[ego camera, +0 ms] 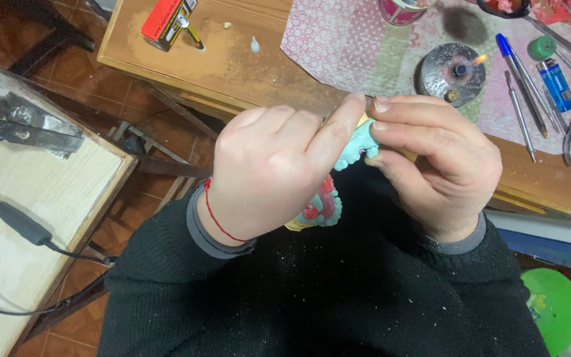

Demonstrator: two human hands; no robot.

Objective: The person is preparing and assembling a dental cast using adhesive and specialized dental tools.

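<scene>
Held close over the lap, near of the lit burner (458,70): left hand (269,172) and right hand (437,162) curled tight round a turquoise dental model (355,149), steadying it

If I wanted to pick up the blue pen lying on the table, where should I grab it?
Probably grip the blue pen around the middle of its long thin barrel, coming straight down from above. It lies flat on the patterned cloth, slanted, with a metal tool close alongside and the lit round metal burner on its other side, so reaching from above keeps fingers off the flame.
</scene>
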